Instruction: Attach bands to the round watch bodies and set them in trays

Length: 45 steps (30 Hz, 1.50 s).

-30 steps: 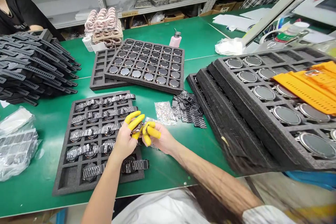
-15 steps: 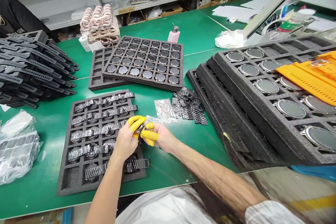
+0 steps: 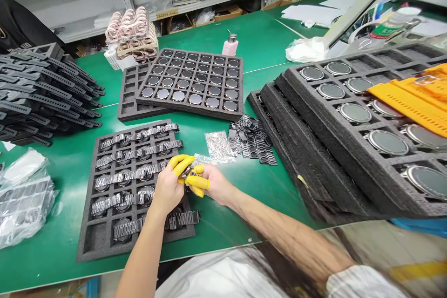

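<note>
My left hand [image 3: 170, 187] and my right hand [image 3: 211, 180], both wearing yellow finger cots, meet over the right edge of a grey foam tray [image 3: 87, 237]. Pinched between their fingertips is a small, shiny dark watch [image 3: 186, 172], mostly covered by the fingers. Rows of watches with black metal link bands [image 3: 124, 177] lie in that tray, under and left of my left hand. Beyond my right hand rest a clear bag of small silver pins [image 3: 219, 145] and a pile of loose black link bands [image 3: 253, 139].
Foam trays of watch heads [image 3: 195, 87] sit at the back. Stacked trays [image 3: 296, 149] with orange straps [image 3: 415, 95] rise on the right. Black straps [image 3: 42, 88] are heaped left, above plastic packaging [image 3: 26, 195]. A pink bottle [image 3: 230, 45] stands behind; a person's dark sleeve [image 3: 28, 23] shows far left.
Both hands stay together on the watch, with only a slight shift of the right fingers. The whole view has moved a little.
</note>
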Each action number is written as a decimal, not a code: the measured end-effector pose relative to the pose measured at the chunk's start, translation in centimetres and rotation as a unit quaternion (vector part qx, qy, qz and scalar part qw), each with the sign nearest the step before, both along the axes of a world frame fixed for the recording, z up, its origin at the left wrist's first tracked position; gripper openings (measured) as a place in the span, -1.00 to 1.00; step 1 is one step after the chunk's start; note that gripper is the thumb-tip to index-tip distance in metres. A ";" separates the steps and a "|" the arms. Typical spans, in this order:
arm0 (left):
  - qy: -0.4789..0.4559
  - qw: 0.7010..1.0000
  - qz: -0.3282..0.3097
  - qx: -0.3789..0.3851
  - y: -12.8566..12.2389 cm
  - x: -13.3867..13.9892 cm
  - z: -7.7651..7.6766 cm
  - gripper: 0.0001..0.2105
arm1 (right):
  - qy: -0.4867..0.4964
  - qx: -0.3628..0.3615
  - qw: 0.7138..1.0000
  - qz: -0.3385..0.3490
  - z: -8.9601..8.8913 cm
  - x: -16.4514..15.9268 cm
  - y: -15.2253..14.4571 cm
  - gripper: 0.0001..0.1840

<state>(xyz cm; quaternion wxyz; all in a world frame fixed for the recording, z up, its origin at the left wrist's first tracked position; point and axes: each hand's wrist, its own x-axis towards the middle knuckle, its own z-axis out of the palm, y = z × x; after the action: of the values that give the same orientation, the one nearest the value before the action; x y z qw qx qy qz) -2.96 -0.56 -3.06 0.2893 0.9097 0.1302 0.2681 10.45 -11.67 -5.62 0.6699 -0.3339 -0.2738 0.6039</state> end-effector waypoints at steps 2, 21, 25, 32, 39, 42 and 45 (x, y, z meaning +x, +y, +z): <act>0.005 1.000 -0.006 -0.002 0.0 0.1 0.1 -0.37 | -0.001 -0.006 1.000 -0.002 0.0 0.0 0.0 -0.55; -0.020 0.995 -0.069 -0.069 -0.3 -0.1 0.6 -0.60 | 0.024 -0.027 0.996 -0.087 0.1 -1.0 -0.2 -0.50; -0.025 0.992 -0.078 -0.094 -0.3 0.0 0.6 -0.65 | 0.016 -0.024 0.996 -0.085 0.0 -1.0 -0.2 -0.51; -0.021 0.982 -0.090 -0.163 -0.4 -0.2 0.7 -0.61 | 0.040 -0.003 0.996 -0.076 0.3 -1.0 -0.3 -0.54; -0.051 0.912 -0.083 -0.398 0.3 -0.4 0.6 -0.57 | 0.051 0.025 0.997 -0.051 0.1 -0.4 -0.1 -0.51; -0.071 0.858 -0.075 -0.503 0.6 -0.5 1.0 -0.52 | 0.010 0.070 0.995 -0.074 0.1 0.1 0.1 -0.48; -0.109 0.888 -0.072 -0.441 0.4 -0.6 2.4 -0.41 | -0.137 0.131 0.976 -0.106 0.1 0.2 0.1 -0.24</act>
<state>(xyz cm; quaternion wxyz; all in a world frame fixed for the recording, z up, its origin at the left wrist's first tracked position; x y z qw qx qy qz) -3.61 -0.13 -0.64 0.6912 0.6606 0.1366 0.2593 10.68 -11.55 -5.51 0.7240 -0.3505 -0.4027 0.4367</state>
